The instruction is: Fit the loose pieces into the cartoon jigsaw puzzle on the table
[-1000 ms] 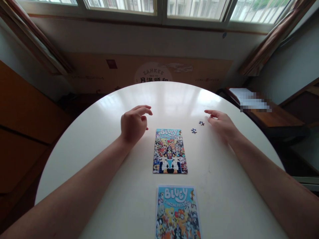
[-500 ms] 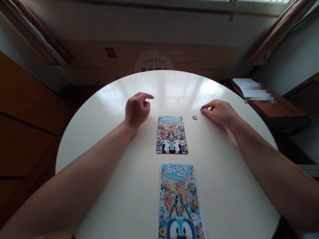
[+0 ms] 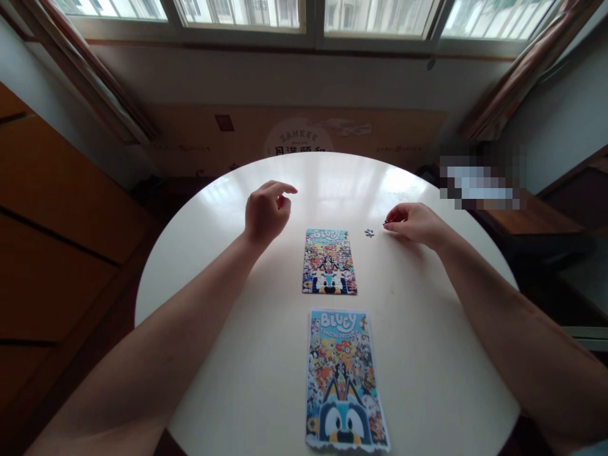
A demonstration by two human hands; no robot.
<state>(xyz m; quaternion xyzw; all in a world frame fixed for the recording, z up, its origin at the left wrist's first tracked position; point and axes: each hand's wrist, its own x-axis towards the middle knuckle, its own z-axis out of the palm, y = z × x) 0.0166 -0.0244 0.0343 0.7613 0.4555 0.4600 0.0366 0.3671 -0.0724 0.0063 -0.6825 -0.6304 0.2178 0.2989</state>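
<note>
A small jigsaw puzzle [image 3: 329, 263] with a colourful cartoon-dog picture lies flat on the white round table. To its right, my right hand [image 3: 414, 223] pinches a small dark puzzle piece [image 3: 387, 222] between thumb and fingertips, just above the tabletop. Another loose puzzle piece [image 3: 369, 233] rests between that hand and the puzzle. Left of the puzzle, my left hand [image 3: 268, 210] holds nothing; its index finger is stretched out and the thumb stands apart from it. A printed sheet [image 3: 346, 380] with the same picture and a torn bottom edge lies nearer to me.
The round table [image 3: 247, 380] curves away towards the wall beneath a window [image 3: 242, 12]. A wooden cabinet [image 3: 52, 253] stands at the left, and a brown wooden surface [image 3: 546, 218] is at the right beyond the table's edge. Curtains hang on both sides.
The view has tipped upward, so more of the window and the whole printed sheet show. My right hand has lifted its puzzle piece slightly; my left hand keeps its pose.
</note>
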